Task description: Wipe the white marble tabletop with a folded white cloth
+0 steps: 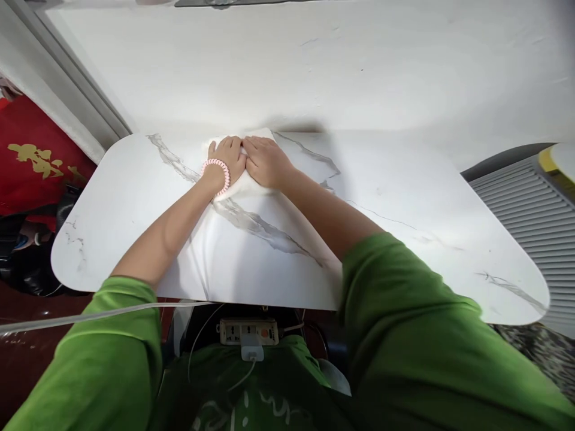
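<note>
A soft white item that looks like a cloth [254, 184] lies on the white marbled tabletop [381, 203], close to its far edge. My left hand [230, 157], with a pink coiled band [226, 173] round the wrist, rests on the cloth's left part, fingers bent over it. Right beside it, my right hand [266, 161] curls over the cloth's upper part. The two hands meet at the thumbs and index fingers. Fingertips of both hands are partly hidden, and much of the cloth lies beneath them.
A white wall [314, 72] rises behind the table. Below the near edge is a power strip [231, 332] with a charger [251, 347] plugged in. A white cable [112, 312] crosses at the left. A red bag [40, 155] stands left; a grey ribbed object [530, 209] stands right.
</note>
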The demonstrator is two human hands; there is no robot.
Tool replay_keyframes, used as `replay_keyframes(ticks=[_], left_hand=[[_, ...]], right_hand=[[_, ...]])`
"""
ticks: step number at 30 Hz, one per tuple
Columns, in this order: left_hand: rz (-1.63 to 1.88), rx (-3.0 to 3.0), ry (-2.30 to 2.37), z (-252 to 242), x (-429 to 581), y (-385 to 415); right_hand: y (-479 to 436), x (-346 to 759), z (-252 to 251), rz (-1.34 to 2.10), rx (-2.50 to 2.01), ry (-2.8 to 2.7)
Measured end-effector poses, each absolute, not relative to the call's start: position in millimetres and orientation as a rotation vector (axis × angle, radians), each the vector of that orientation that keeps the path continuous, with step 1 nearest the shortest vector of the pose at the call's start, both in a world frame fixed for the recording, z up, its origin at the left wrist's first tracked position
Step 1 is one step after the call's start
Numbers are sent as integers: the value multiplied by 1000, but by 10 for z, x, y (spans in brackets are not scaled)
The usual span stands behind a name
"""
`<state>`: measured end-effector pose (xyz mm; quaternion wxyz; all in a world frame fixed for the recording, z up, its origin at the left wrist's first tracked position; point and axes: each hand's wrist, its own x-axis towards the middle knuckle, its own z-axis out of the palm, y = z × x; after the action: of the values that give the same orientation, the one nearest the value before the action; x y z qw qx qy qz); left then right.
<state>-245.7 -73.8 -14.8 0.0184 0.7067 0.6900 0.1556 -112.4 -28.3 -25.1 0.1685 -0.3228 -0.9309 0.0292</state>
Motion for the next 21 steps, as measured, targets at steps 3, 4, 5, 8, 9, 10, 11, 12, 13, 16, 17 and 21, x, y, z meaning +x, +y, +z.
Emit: replay_keyframes(ticks=[3, 4, 5, 8, 9, 10, 11, 12, 13, 16, 17, 21], left_hand=[[465, 2185, 2136, -116, -2438, -535], [444, 2190, 2134, -100, -2430, -531], [422, 2197, 2133, -85, -2420, -553], [384, 2214, 2130, -51, -2355, -741], [377, 2220, 2125, -44, -2315, -838], [371, 2229, 2119, -40, -2265, -950], [367, 2243, 2108, -37, -2206, -1079], [366, 2264, 2088, -36, -2138, -1223], [367, 2290, 2061, -36, -2064, -1380], [371, 2358, 1956, -39, -1822, -1891], [368, 2373, 1924, -40, -1744, -2056], [372, 2418, 1795, -38, -1496, -2521]], right_hand=[[-125, -1124, -242, 59, -998, -2633], [-128, -1120, -237, 47, -1021, -2637], [-155, -1111, -230, 35, -1040, -2644], [-349, -1036, -203, 9, -1059, -2658], [-447, -989, -194, 7, -1053, -2658], [-563, -928, -184, 7, -1045, -2655], [-695, -855, -175, 9, -1038, -2651], [-846, -771, -166, 13, -1034, -2647], [-1012, -677, -157, 17, -1035, -2645], [-1570, -375, -133, 33, -1070, -2647], [-1755, -278, -127, 41, -1087, -2647], [-2275, 23, -126, 83, -1110, -2629]])
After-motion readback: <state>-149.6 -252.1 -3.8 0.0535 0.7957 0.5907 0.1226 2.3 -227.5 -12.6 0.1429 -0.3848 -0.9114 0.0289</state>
